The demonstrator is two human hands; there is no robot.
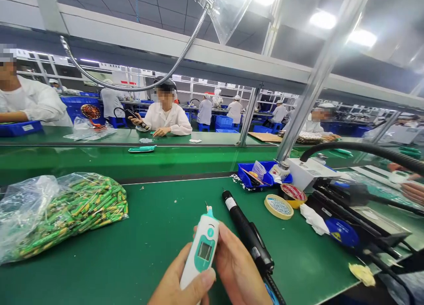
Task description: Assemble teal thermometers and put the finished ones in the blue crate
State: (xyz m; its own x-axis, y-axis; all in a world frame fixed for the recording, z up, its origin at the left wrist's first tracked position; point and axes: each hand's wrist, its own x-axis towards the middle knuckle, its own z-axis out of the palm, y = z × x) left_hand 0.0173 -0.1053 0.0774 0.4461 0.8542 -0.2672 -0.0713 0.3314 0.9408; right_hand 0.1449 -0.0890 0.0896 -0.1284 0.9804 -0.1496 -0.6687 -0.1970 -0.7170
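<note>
A slim white handheld device [198, 256] slants over the table [159, 216], its tip pointing toward the far edge and leaning slightly right. A teal panel [202, 264] frames a small grey screen [205, 251]; above sits a round teal button [210, 232] beneath a short dark curved mark. The tip narrows to a teal neck [210, 212] with a thin pin rising from it. The left grip [180, 276] covers its lower end; the right grip [239, 263] touches its upper right side.
</note>
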